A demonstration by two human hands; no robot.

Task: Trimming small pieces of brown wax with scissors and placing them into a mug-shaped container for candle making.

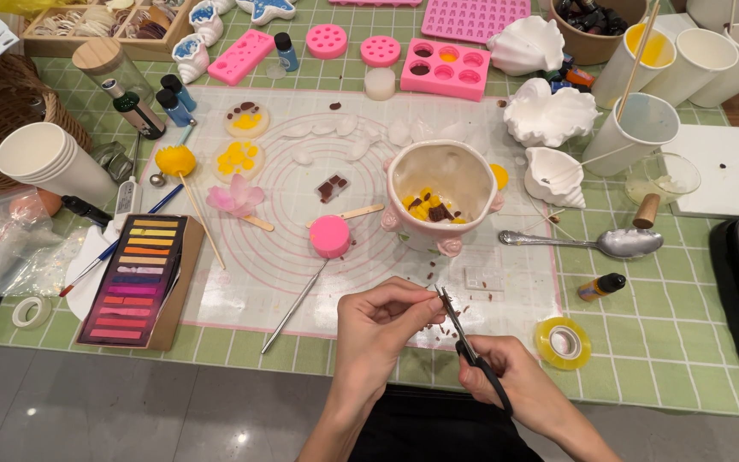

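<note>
My right hand [506,376] grips black-handled scissors [464,334], blades pointing up toward my left fingertips. My left hand [382,321] pinches a tiny dark piece at the blade tips; the piece itself is too small to make out. Small brown bits [455,304] lie scattered on the pink-ringed silicone mat [258,257] just beyond my hands. Behind them stands a cream shell-shaped pot [442,184] with yellow and brown chunks inside.
A pink round block [330,236], a metal pick [292,308], a spoon [609,244], a tape roll [563,342], a small orange bottle [600,286], a pastel colour palette [138,278], paper cups [49,158], pink moulds [445,68] and white shells [549,115] crowd the green-tiled table [643,342].
</note>
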